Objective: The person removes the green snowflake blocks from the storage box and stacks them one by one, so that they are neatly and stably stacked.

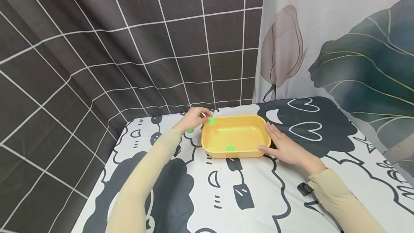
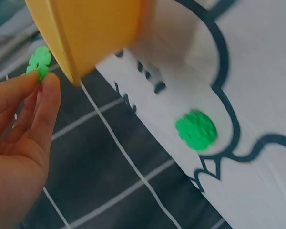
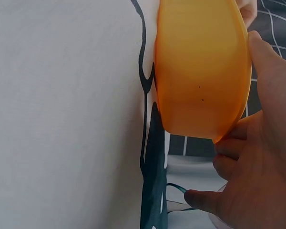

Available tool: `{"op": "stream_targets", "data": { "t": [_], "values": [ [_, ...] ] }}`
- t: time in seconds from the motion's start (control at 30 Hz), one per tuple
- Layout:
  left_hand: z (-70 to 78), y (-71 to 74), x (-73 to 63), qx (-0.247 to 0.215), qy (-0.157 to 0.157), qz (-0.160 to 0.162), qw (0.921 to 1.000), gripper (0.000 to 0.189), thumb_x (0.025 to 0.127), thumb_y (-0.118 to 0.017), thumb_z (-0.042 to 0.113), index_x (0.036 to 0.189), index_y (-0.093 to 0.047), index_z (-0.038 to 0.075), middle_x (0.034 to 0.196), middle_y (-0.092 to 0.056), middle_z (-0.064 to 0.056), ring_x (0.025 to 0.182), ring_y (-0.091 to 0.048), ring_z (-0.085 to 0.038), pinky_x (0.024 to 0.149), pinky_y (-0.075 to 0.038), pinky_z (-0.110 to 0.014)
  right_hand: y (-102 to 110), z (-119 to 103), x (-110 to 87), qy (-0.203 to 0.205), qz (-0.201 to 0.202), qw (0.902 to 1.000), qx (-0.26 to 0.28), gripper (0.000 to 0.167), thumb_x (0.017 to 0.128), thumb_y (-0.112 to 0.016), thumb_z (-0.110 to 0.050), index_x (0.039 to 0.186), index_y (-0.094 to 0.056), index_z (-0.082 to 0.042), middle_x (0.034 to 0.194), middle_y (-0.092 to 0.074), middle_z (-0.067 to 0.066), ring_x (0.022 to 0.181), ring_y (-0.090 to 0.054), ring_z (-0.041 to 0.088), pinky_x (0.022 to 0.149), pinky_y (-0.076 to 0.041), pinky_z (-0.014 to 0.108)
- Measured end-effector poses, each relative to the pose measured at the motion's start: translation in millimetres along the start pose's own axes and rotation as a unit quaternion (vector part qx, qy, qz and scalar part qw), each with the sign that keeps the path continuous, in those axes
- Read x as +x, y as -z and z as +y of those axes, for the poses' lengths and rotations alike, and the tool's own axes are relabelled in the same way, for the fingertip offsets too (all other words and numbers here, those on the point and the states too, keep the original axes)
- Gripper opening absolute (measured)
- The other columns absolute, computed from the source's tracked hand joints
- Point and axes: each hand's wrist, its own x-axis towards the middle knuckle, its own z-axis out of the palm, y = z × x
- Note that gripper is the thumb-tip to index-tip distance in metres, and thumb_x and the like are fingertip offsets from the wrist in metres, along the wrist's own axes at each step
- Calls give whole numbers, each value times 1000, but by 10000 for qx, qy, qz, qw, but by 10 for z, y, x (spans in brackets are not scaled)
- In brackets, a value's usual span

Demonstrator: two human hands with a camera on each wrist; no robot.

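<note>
A yellow plastic basin [image 1: 236, 153] sits on the printed cloth between both hands. My left hand [image 1: 194, 118] is at its far left corner, thumb and fingertips pinching a green flower-shaped plastic piece [image 2: 39, 62] beside the rim. Another green piece [image 1: 230, 148] lies inside the basin near its front wall. On the cloth left of the basin is more green [image 2: 196, 130], a round scalloped clump partly hidden by the left hand in the head view. My right hand [image 1: 286, 147] rests against the basin's right end, fingers extended along the side and thumb at the front rim.
Black-and-white cartoon cloth [image 1: 213, 193] covers the table. A dark gridded curtain [image 1: 145, 53] hangs along the back and left, and a pale leaf-print curtain [image 1: 291, 46] at the right. A small black object [image 1: 304, 189] is by the right sleeve.
</note>
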Motion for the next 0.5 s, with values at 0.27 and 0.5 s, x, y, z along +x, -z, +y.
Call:
{"op": "stream_targets", "data": {
  "t": [0.27,0.5],
  "values": [
    [-217,238,-185,-75,275,800,9964,17,94,-67,10,110,-73,7,100,-72,-7,85,-68,-19,74,-58,-31,-7,-5,9,-48,-36,10000,-6,103,94,-55,-66,160,-11,1,166,-10,22,151,-10,43,115,-17,66],
    [-294,357,-374,-169,679,1251,9897,20,95,-67,10,114,-72,4,108,-72,-11,94,-68,-24,82,-57,-36,6,-9,17,-39,-48,10000,13,103,94,-55,-65,160,-11,1,166,-9,22,151,-10,43,116,-17,66]
  ]
}}
